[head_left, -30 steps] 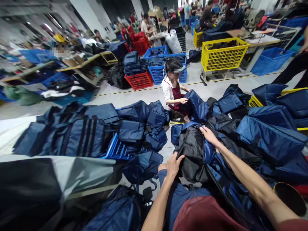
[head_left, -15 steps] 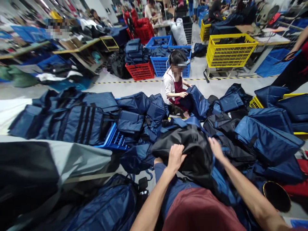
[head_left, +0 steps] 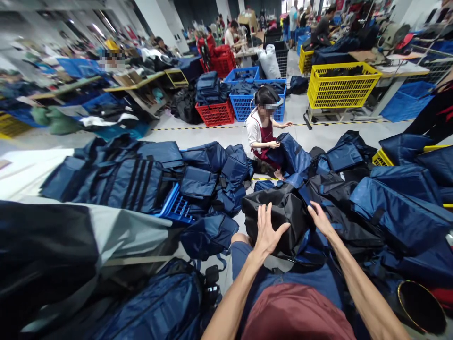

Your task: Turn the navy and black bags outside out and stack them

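Note:
Across my lap lies a bag (head_left: pixel 290 208) with its black inner side showing and dark blue fabric along its right side. My left hand (head_left: pixel 267 231) rests on the black fabric, fingers stretched out and thumb spread. At the bag's right edge is my right hand (head_left: pixel 321 221), its fingers extended and apart against the blue fabric. Just left of my knee is a dark blue bag (head_left: pixel 208 233) on the floor. A black bag (head_left: pixel 339 203) lies beyond my right hand, next to a large blue bag (head_left: pixel 399 203).
A co-worker (head_left: pixel 264 127) sits low ahead, handling a blue bag (head_left: pixel 293 153). Many blue bags (head_left: pixel 120 184) lie in a row at the left, near a blue crate (head_left: pixel 177 208). Beyond stand a red crate (head_left: pixel 215 113) and a yellow crate (head_left: pixel 343 85).
My left hand has loosened from its grip on the black fabric and spread its fingers. The bag has become more compact and upright on my lap. The co-worker's one hand has lifted off the blue bag.

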Demonstrator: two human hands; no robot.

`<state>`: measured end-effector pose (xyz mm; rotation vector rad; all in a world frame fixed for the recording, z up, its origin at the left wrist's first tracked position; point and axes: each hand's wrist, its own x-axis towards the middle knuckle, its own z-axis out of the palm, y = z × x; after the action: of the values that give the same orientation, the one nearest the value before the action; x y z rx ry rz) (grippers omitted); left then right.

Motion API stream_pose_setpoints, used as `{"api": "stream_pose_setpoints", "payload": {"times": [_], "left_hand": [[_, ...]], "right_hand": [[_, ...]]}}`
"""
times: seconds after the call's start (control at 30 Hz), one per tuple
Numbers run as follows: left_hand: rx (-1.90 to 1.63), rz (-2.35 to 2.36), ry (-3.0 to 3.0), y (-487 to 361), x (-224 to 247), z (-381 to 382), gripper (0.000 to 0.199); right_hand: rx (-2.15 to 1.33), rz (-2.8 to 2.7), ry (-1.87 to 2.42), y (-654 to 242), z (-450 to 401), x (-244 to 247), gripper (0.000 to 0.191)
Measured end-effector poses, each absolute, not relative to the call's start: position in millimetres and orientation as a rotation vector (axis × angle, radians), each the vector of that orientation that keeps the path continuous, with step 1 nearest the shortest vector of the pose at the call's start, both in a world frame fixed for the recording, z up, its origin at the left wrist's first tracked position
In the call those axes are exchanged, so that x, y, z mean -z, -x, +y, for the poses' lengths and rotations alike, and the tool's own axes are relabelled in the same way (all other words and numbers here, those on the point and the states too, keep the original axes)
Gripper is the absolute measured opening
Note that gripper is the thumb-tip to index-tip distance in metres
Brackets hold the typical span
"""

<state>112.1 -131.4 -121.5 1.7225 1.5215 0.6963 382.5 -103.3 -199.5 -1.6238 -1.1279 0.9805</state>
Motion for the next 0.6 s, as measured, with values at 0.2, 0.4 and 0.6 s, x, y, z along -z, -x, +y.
{"api": "stream_pose_setpoints", "payload": {"times": [0.2, 0.4, 0.6], "left_hand": [[-0.911, 1.564, -1.631, -135.9, 119.2, -125.1, 0.112], [-1.107, 1.483, -1.874, -118.0, 54.7, -99.6, 0.061], [-0.795, 1.678, -1.863, -153.1, 80.3, -111.9, 0.107]], "right_hand": [[-0.866, -1.219, 1.620, -346.9, -63.8, 138.2, 0.065], [-0.626, -1.100, 1.415, -327.0, -48.8, 65.5, 0.051], [-0.641, -0.880, 1.823, -349.1, -77.7, 149.7, 0.071]]}}
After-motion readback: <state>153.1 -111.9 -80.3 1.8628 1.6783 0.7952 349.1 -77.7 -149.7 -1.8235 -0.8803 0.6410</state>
